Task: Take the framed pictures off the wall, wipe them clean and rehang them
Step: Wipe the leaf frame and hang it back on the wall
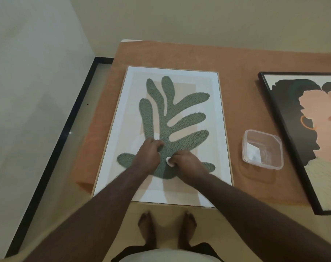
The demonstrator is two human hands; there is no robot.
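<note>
Both hands on the leaf picture (172, 118), lying flat on the orange cloth (236, 69)

Right hand (187, 163) pinches a small white pad (169, 161); left hand (148, 154) curled, grip hidden. Portrait picture (293, 140) at 3 o'clock is cut off.

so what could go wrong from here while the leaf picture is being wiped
1. The light-wood-framed green leaf picture overhangs the near edge of the orange-brown covered table; pressing near that end might tip or slide it.
2. The right hand has a grip on a small white pad on the textured leaf; rubbing could snag the pile or leave lint.
3. The clear square plastic container sits between both pictures; a stray elbow might knock it onto the black-framed portrait.
</note>
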